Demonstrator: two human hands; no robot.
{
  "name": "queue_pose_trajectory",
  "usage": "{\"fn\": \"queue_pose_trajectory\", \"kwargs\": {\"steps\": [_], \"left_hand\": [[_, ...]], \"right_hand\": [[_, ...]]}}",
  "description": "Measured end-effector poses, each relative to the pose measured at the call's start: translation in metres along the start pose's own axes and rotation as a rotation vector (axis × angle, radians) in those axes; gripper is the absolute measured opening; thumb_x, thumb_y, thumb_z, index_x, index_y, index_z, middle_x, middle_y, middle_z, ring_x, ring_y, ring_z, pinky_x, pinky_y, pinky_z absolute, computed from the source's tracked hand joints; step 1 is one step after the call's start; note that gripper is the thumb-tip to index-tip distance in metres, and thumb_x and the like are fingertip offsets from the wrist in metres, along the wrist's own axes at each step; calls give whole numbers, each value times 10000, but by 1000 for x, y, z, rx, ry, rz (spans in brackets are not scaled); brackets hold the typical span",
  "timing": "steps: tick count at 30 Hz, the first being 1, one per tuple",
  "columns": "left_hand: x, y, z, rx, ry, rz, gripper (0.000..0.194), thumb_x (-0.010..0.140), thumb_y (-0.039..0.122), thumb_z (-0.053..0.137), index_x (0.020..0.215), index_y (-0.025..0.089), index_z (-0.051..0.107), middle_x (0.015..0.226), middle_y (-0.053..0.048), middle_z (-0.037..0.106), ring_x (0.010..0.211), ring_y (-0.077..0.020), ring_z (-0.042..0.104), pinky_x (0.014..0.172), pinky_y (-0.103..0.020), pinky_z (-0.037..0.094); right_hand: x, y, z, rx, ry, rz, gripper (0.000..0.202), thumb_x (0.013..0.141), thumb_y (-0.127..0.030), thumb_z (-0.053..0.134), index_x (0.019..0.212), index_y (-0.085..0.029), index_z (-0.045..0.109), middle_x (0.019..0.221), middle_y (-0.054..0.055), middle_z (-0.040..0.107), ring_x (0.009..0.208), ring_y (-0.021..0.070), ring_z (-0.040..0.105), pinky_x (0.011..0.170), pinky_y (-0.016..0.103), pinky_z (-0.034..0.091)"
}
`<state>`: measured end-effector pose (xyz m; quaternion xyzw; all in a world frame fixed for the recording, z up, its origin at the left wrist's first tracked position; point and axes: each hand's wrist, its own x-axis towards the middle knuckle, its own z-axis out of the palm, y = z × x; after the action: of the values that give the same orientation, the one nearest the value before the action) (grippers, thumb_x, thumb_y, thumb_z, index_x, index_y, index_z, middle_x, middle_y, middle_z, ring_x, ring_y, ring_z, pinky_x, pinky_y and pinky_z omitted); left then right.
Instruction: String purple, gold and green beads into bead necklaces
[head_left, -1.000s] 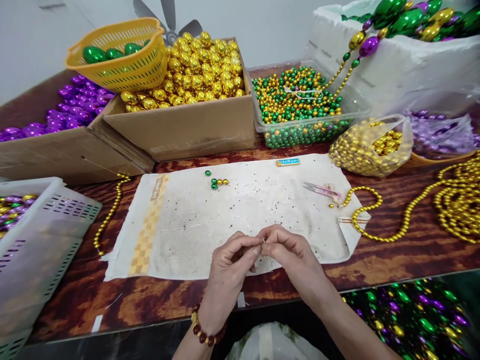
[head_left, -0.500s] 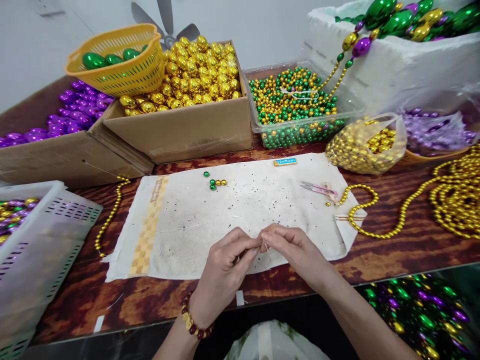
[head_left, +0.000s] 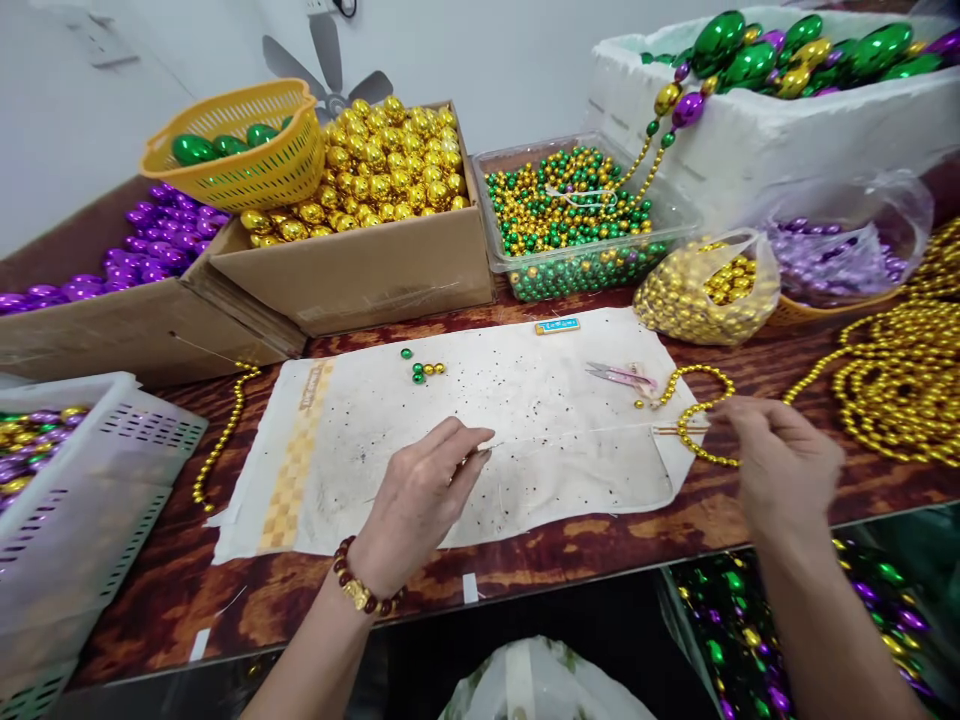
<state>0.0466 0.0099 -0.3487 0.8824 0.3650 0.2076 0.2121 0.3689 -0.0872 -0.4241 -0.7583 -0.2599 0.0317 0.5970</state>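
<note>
A thin pale thread (head_left: 577,436) runs nearly straight between my two hands, above a white cloth (head_left: 420,460). My left hand (head_left: 427,495), wearing a beaded bracelet (head_left: 358,592), is closed in a pinch on one part of it. Out over the cloth's right edge, my right hand (head_left: 784,465) pinches the thread too, close to a loop of gold bead string (head_left: 705,458). Pink-handled scissors (head_left: 619,373) lie on the cloth. Several loose green and gold beads (head_left: 418,372) sit toward its back left.
Boxes of purple beads (head_left: 150,245) and gold beads (head_left: 382,165) line the back, beside a clear tub (head_left: 585,255) of small beads. A lighter (head_left: 558,326) lies at the cloth's back edge. A white basket (head_left: 105,520) stands left; coiled gold strings (head_left: 900,370) lie right.
My hands, together before, are now far apart with the thread drawn out between them. The right hand moved well to the right, the left slightly left. The view shifted a little.
</note>
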Motion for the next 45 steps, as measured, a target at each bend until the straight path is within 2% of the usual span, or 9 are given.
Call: {"fn": "queue_pose_trajectory", "kwargs": {"steps": [3, 6, 9, 13, 19, 24, 32, 40, 45], "left_hand": [[7, 4, 2, 63, 19, -14, 132, 924, 200, 504, 1044, 203, 560, 862, -11, 599, 712, -115, 552, 650, -258, 414], [12, 11, 13, 90, -57, -27, 53, 923, 199, 492, 965, 204, 524, 877, -1, 609, 699, -117, 549, 634, -259, 408], [17, 20, 28, 84, -142, -27, 29, 918, 186, 488, 931, 212, 487, 854, 17, 597, 694, -120, 543, 636, -266, 404], [17, 27, 42, 49, -144, -24, 50, 924, 198, 484, 894, 215, 447, 803, 32, 568, 675, -119, 530, 626, -266, 398], [-5, 20, 53, 23, -134, -45, 54, 934, 186, 465, 966, 220, 492, 870, -2, 576, 736, -142, 550, 669, -289, 431], [-32, 18, 68, 82, 144, -14, 140, 904, 128, 498, 1010, 213, 536, 1003, -71, 556, 969, -223, 499, 832, -394, 408], [-36, 9, 86, 108, -177, -141, 91, 863, 116, 547, 844, 205, 544, 884, -26, 575, 885, -213, 443, 771, -382, 317], [-35, 8, 80, -35, -196, -204, 144, 822, 121, 608, 783, 196, 491, 819, 4, 574, 866, -186, 444, 793, -360, 301], [-41, 8, 75, -201, -140, -301, 137, 819, 203, 648, 792, 207, 514, 850, 0, 598, 913, -186, 492, 850, -352, 327]], "right_hand": [[26, 28, -48, -242, 20, 44, 144, 792, -347, 663, 832, -220, 716, 816, 89, 677, 773, 274, 622, 755, 413, 440], [21, 24, -61, -581, -178, 12, 330, 783, -483, 674, 993, -230, 689, 859, 111, 679, 749, 291, 616, 688, 431, 440], [-13, -13, -31, -357, -372, -281, 337, 894, -355, 593, 1211, -244, 589, 1095, 88, 657, 836, 215, 635, 758, 359, 484], [-56, -66, 27, -102, -943, -630, 273, 977, -209, 440, 1207, -249, 582, 1158, 63, 635, 986, 177, 621, 790, 282, 481], [-65, -68, 55, -402, -1134, -879, 221, 963, -164, 457, 919, -225, 665, 795, 14, 628, 745, 156, 596, 568, 252, 338], [-53, -38, 47, -349, -1049, -582, 180, 934, -182, 472, 864, -207, 636, 833, 20, 634, 695, 148, 581, 586, 254, 339], [-48, -29, 45, 377, -887, 273, 218, 842, -380, 636, 859, -163, 631, 668, -3, 600, 524, 116, 515, 468, 227, 367], [-62, -23, 31, 680, -853, 630, 182, 777, -323, 738, 883, -198, 656, 758, 0, 580, 571, 98, 517, 470, 205, 384], [-63, 0, 19, 538, -806, 546, 177, 722, -367, 764, 856, -268, 703, 725, 61, 584, 652, 186, 536, 553, 333, 447]]}}
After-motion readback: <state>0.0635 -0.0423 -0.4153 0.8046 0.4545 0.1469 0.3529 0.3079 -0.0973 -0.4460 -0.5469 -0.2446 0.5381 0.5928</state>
